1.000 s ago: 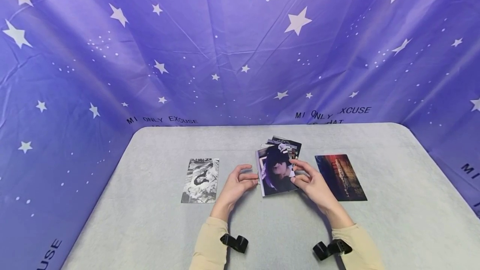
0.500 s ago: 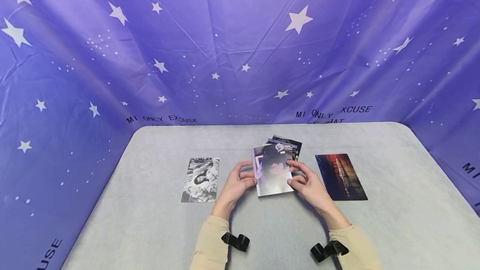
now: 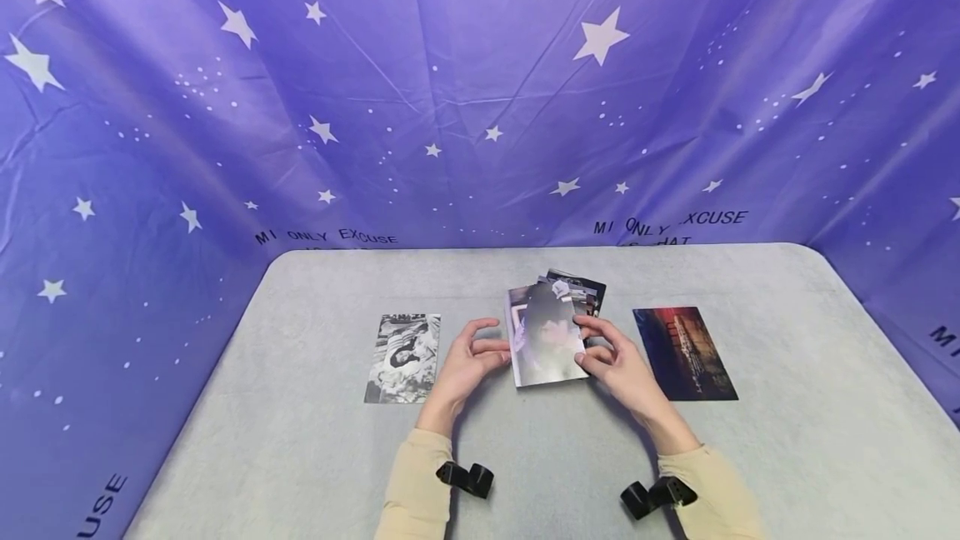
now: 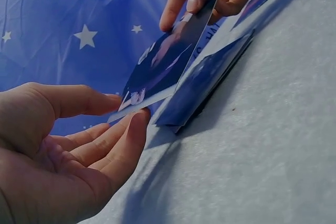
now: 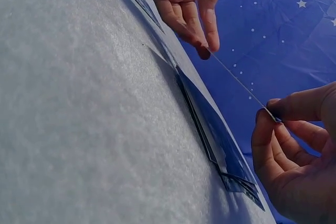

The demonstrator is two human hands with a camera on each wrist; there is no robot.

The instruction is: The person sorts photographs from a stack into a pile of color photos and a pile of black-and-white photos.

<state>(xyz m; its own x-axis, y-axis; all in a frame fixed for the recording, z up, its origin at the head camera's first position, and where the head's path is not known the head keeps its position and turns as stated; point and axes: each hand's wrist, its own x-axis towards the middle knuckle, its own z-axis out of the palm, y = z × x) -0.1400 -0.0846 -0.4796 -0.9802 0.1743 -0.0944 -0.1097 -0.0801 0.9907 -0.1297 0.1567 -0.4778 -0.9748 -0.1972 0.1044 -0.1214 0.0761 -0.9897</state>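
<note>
Tilted above a pile, a glossy photo [image 3: 546, 344] with purple tones spans the gap between both hands in the head view. My left hand [image 3: 467, 361] pinches its left edge with the fingertips. On the opposite edge, my right hand [image 3: 611, 357] pinches with thumb and fingers. In the right wrist view the held photo [image 5: 239, 83] shows edge-on, apart from the pile [image 5: 205, 124] on the table. Glare washes out part of its picture in the head view. Several stacked photos [image 3: 588, 286] peek out behind it, mostly hidden.
A black-and-white photo [image 3: 405, 361] lies flat left of the hands. To the right lies a dark red-and-blue photo [image 3: 686, 354]. The grey table [image 3: 300, 457] backs onto a purple curtain [image 3: 420, 65] with stars. Each wrist bears a black camera.
The held photo has shifted slightly left and changed its tilt, so glare now covers its middle. Both hands moved a little with it. The two side photos have stayed put.
</note>
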